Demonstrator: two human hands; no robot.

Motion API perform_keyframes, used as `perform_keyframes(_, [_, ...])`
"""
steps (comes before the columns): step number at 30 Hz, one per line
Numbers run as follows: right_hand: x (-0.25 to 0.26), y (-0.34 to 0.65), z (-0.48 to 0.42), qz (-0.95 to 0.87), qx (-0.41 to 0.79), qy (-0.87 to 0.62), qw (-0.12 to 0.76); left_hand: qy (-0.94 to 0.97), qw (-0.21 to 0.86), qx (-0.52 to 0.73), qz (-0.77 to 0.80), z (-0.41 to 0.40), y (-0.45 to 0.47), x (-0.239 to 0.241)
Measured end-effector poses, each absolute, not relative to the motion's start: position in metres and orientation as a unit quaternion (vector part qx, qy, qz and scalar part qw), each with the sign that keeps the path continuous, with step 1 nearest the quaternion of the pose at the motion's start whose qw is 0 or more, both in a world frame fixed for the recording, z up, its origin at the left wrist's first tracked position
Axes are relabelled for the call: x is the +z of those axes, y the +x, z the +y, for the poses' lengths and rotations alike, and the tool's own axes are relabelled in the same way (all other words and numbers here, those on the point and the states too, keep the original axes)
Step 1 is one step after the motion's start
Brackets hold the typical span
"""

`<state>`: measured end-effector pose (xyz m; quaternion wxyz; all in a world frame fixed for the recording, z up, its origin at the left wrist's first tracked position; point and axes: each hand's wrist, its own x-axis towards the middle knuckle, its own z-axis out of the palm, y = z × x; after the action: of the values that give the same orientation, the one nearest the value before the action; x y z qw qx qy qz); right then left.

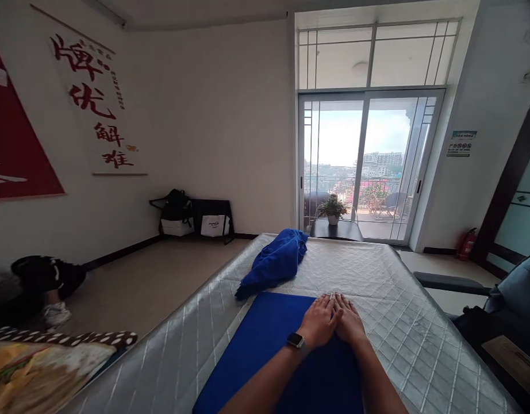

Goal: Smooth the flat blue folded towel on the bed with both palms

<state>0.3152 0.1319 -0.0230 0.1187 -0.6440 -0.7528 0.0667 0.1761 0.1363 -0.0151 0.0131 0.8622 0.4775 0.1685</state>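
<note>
my left hand point(320, 321) lies flat with its fingers point(326, 301) stretched out and pressed down on the far right corner of the flat blue cloth point(265, 351), gripping nothing. my right hand point(349, 321) lies flat too, just beside it and touching it at the fingers, open and holding nothing, its palm on the cloth's right edge and its fingertips on the quilted cover beyond it. a smartwatch point(296, 341) sits on my left wrist. the flat blue cloth is spread smooth on the silver-grey quilted mattress point(403, 299) (it reaches from my forearms out to my hands). a second, crumpled blue cloth point(276, 261) lies bunched on the mattress just past the flat one's far left corner, close to it; i cannot tell whether they touch. beyond the mattress's far end stands a small dark table point(338, 230) with a potted plant point(333, 208), in front of the glass balcony door point(368, 161). by the left wall sit bags point(191, 215) on the floor.
</note>
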Motion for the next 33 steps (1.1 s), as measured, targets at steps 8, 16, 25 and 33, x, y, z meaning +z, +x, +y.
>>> perform_keyframes(8, [-0.023,0.317,0.134,-0.757,0.053,-0.643,0.102,0.854,0.077,0.211,0.469,0.135,0.180,-0.024])
perform_keyframes(16, [-0.019,0.311,0.136,-0.736,0.060,-0.667,0.100,0.803,0.036,0.153,0.574,0.144,0.061,-0.024])
perform_keyframes(25, [-0.017,0.311,0.134,-0.733,0.050,-0.669,0.112,0.748,0.023,0.165,0.643,0.148,-0.021,-0.024])
perform_keyframes(33, [-0.015,0.311,0.132,-0.726,0.028,-0.675,0.123,0.744,0.019,0.183,0.642,0.148,-0.018,-0.027])
